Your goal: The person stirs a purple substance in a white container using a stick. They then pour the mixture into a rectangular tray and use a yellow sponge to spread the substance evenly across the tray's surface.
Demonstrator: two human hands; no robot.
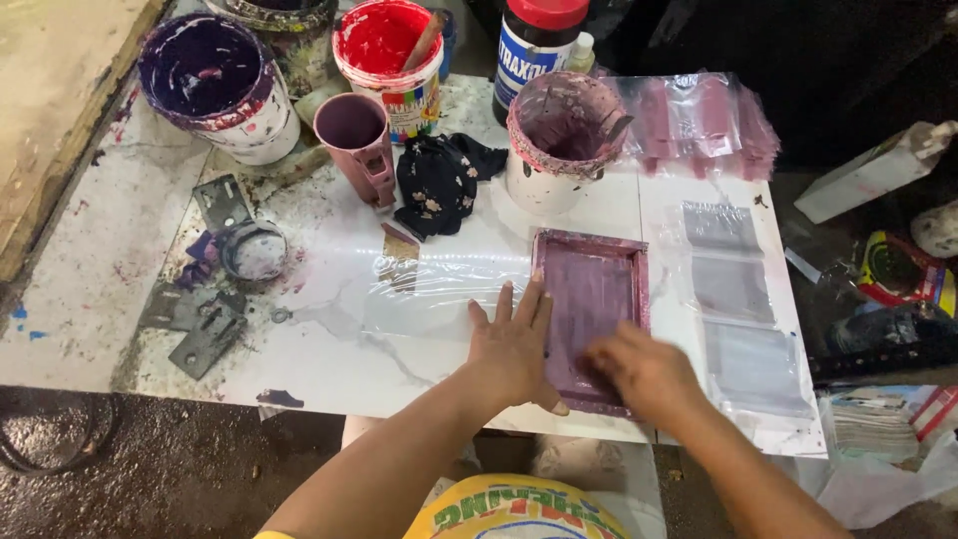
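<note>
While hands (514,349) press a frame (591,299), paint possibly stains the table (329,339).

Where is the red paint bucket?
In the head view, the red paint bucket stands at the far edge of the white table, between the purple paint bucket on its left and the dark red-capped bottle on its right.

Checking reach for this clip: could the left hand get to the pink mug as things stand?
Probably yes. The left hand lies flat by the purple frame, and the tabletop between it and the pink mug holds only clear plastic film; the dark cloth sits beside the mug.
</note>
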